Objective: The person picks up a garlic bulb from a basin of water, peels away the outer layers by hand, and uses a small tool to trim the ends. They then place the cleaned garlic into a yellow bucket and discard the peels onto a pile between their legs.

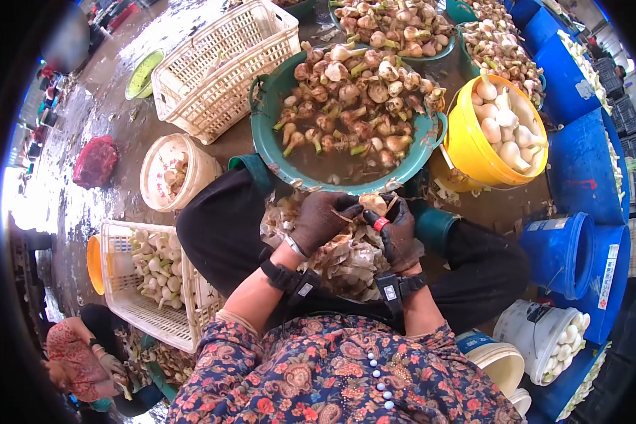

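Note:
In dark, wet gloves, both my hands meet over my lap at a garlic bulb (374,204) with loose, brownish skin. My right hand (397,237), a red band round one finger, is closed on the bulb from the right. From the left, the fingers of my left hand (324,220) are pinched at the bulb's side, a bit of skin showing by the fingertips. Beneath them lies a heap of papery garlic peelings (353,261). Just beyond is a green tub (275,159) of unpeeled garlic bulbs (353,99) in murky water.
A yellow bucket (459,134) of peeled garlic stands at right, near blue buckets (560,254). At left are a white pail (152,169), an upper crate (215,78) and a lower crate (124,290) with peeled bulbs. Another person (85,360) sits at lower left, with a gloved hand.

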The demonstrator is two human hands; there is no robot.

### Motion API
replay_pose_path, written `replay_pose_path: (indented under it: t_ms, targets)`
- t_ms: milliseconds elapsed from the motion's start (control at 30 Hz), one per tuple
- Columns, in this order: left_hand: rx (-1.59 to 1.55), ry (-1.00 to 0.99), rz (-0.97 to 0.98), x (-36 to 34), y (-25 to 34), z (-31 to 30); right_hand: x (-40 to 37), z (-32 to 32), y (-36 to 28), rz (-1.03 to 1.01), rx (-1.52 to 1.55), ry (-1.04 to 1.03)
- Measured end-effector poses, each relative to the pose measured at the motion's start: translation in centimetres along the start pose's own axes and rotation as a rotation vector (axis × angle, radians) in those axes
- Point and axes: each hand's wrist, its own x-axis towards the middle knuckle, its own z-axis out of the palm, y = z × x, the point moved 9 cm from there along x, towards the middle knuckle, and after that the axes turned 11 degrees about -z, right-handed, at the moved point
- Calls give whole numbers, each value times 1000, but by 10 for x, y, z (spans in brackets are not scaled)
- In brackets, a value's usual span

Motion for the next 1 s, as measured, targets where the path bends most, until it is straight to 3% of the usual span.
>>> replay_pose_path:
  t_ms: [133, 300, 333, 400, 467, 533, 633, 733, 1000]
  targets:
    - [43, -87, -35, 6, 1, 5, -2, -9, 3, -10, -19, -1]
    - [19, -45, 38, 18, -12, 14, -4, -11, 4, 42, -21, -66]
    - [-64, -85, -54, 23, -28, 18, -4, -14, 4, 41, -19, -61]
    - [-142, -129, -144, 31, -59, 23, -11, -10, 14, 191, 273, -77]
    - [333, 218, -221, 37, -80, -10, -9, -14, 8, 180, 227, -64]
    - [315, 174, -270, 32, -76, -15, -7, -19, 7, 165, 183, -31]
    - [-237, -108, -133, 17, -31, 10, -4, -23, 6, 129, 44, -17]
    - [-148, -157, -110, 4, -5, 19, -4, -20, 4, 70, 89, 9]
    - [-146, -235, -182, 5, -8, 22, -4, -16, -6, 7, -39, -20]
